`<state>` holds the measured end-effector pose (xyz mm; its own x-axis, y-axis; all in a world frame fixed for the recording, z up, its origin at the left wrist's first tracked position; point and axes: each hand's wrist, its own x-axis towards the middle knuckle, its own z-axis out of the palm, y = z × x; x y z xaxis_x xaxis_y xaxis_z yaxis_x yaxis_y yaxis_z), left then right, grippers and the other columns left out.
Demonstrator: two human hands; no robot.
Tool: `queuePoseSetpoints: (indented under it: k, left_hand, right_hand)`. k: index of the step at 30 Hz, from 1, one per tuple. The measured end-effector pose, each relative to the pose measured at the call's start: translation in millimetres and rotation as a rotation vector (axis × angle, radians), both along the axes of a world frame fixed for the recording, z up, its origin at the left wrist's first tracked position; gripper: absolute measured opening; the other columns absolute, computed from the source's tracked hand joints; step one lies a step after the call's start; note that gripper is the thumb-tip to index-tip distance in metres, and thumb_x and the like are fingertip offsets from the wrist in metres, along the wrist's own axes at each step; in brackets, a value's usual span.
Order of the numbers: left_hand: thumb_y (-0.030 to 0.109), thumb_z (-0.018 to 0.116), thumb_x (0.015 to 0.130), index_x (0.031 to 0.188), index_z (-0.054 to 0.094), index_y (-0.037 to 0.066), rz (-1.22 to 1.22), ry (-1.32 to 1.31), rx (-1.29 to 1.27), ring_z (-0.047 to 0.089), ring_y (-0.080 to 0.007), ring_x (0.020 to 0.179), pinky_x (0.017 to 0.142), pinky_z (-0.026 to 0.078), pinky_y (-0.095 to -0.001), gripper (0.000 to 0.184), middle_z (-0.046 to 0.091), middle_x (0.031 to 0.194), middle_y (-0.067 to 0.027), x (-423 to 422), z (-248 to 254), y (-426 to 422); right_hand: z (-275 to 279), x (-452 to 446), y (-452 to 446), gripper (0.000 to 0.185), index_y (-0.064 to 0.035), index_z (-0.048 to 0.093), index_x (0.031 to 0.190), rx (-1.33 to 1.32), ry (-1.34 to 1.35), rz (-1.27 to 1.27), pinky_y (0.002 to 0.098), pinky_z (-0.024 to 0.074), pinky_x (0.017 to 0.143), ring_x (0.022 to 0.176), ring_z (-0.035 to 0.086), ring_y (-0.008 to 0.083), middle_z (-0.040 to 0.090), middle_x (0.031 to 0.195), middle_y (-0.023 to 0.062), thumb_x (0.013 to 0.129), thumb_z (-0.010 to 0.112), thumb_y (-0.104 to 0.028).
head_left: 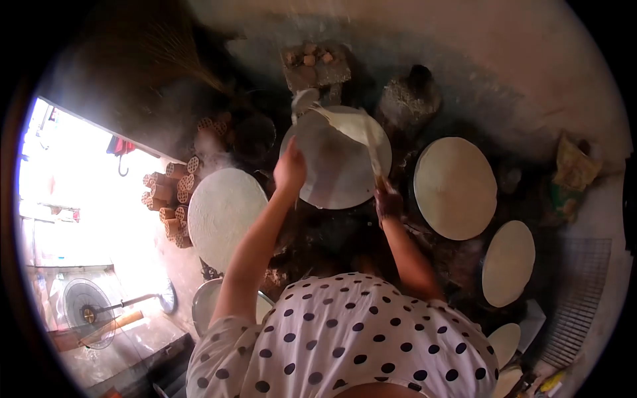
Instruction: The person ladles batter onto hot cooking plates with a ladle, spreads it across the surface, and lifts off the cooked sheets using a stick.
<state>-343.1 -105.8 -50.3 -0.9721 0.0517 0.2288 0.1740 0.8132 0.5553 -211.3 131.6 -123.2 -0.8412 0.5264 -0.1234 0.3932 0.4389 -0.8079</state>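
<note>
My left hand [290, 167] is closed around the handle of a ladle [305, 99], whose bowl is over the upper left rim of the middle round pan [335, 189]. In my right hand [389, 202] is the handle of a long flat spatula [371, 149], reaching over the right side of that pan. A pale, soft sheet of batter [348, 125] lies bunched against the spatula near the pan's upper edge. Much of the pan's grey surface shows bare.
Pale rounds cover the left pan [227, 215], the right pan [456, 188] and the lower right pan [508, 264]. Perforated cylinders [160, 192] are stacked at left. A block with lumps [317, 73] stands behind. A fan [89, 314] is at lower left.
</note>
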Motion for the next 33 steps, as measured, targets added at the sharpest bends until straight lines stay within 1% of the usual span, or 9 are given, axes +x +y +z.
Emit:
queuePoseSetpoints:
  k: [2, 6, 8, 10, 16, 18, 23, 29, 33]
  left_hand:
    - [0.018, 0.046, 0.094, 0.137, 0.043, 0.010, 0.081, -0.060, 0.242, 0.054, -0.0177, 0.052, 0.054, 0.045, -0.0329, 0.043, 0.055, 0.062, -0.0079, 24, 15, -33]
    - [0.017, 0.044, 0.096, 0.134, 0.046, 0.006, 0.125, -0.120, 0.524, 0.042, -0.0088, 0.043, 0.039, 0.035, -0.0248, 0.040, 0.047, 0.061, -0.0003, 57, 30, -69]
    - [0.016, 0.043, 0.096, 0.130, 0.049, 0.007, 0.026, -0.548, 0.891, 0.040, -0.0095, 0.041, 0.038, 0.034, -0.0239, 0.035, 0.043, 0.059, 0.0006, 70, 33, -85]
    - [0.016, 0.043, 0.096, 0.130, 0.048, 0.007, 0.029, -0.594, 0.934, 0.039, -0.0098, 0.040, 0.037, 0.034, -0.0239, 0.036, 0.042, 0.059, 0.0008, 91, 36, -99]
    - [0.018, 0.038, 0.099, 0.135, 0.040, 0.007, 0.062, -0.700, 1.115, 0.036, -0.0103, 0.036, 0.033, 0.031, -0.0242, 0.038, 0.037, 0.058, 0.0014, 166, 25, -132]
    - [0.019, 0.038, 0.100, 0.136, 0.039, 0.007, 0.073, -0.705, 1.136, 0.035, -0.0099, 0.036, 0.034, 0.031, -0.0243, 0.038, 0.037, 0.057, 0.0015, 182, 21, -136]
    - [0.020, 0.037, 0.100, 0.137, 0.039, 0.010, 0.167, -0.729, 1.251, 0.035, -0.0094, 0.038, 0.036, 0.033, -0.0251, 0.039, 0.038, 0.060, 0.0017, 206, 12, -134]
    - [0.019, 0.038, 0.100, 0.137, 0.041, 0.013, 0.220, -0.689, 1.350, 0.035, -0.0091, 0.040, 0.037, 0.033, -0.0245, 0.038, 0.039, 0.061, 0.0020, 224, 18, -115]
    - [0.018, 0.039, 0.099, 0.138, 0.040, 0.015, 0.270, -0.721, 1.478, 0.035, -0.0090, 0.042, 0.038, 0.032, -0.0237, 0.039, 0.040, 0.062, 0.0020, 233, 19, -102]
  right_hand:
    - [-69, 29, -6, 0.043, -0.0035, 0.057, 0.123, -0.080, 0.119, -0.167, 0.0329, 0.0488, 0.084, 0.087, 0.064, 0.0255, 0.069, 0.097, 0.0126, 0.092, 0.053, -0.032]
    - [-33, -21, -35, 0.040, -0.0089, 0.062, 0.118, -0.026, -0.190, -0.190, 0.0328, 0.0494, 0.082, 0.087, 0.065, 0.0236, 0.069, 0.101, 0.0119, 0.085, 0.061, -0.031]
    - [-30, -33, -39, 0.038, -0.0150, 0.065, 0.117, -0.134, -0.292, -0.208, 0.0348, 0.0503, 0.081, 0.090, 0.066, 0.0250, 0.068, 0.105, 0.0135, 0.082, 0.064, -0.032]
    - [-26, -28, -15, 0.038, -0.0149, 0.065, 0.115, -0.396, 0.082, -0.047, 0.0361, 0.0500, 0.081, 0.092, 0.066, 0.0252, 0.068, 0.106, 0.0093, 0.081, 0.065, -0.033]
    - [-74, -23, -5, 0.040, -0.0126, 0.066, 0.112, 0.054, -0.050, -0.183, 0.0395, 0.0508, 0.080, 0.095, 0.064, 0.0322, 0.067, 0.103, 0.0162, 0.080, 0.064, -0.036]
    - [-39, -52, -18, 0.034, -0.0052, 0.065, 0.112, 0.216, -0.154, -0.005, 0.0334, 0.0499, 0.079, 0.089, 0.067, 0.0245, 0.069, 0.098, 0.0153, 0.082, 0.063, -0.020]
    - [-60, -79, 18, 0.038, -0.0065, 0.064, 0.113, -0.187, 0.031, 0.320, 0.0342, 0.0488, 0.079, 0.092, 0.066, 0.0267, 0.068, 0.099, 0.0176, 0.082, 0.061, -0.027]
    - [-44, -46, 58, 0.036, -0.0125, 0.064, 0.115, -0.003, 0.035, 0.024, 0.0384, 0.0497, 0.081, 0.096, 0.064, 0.0322, 0.067, 0.104, 0.0164, 0.083, 0.060, -0.028]
    - [-25, -82, 19, 0.035, -0.0145, 0.065, 0.115, 0.051, -0.127, 0.165, 0.0407, 0.0499, 0.082, 0.098, 0.063, 0.0338, 0.066, 0.104, 0.0161, 0.083, 0.060, -0.030]
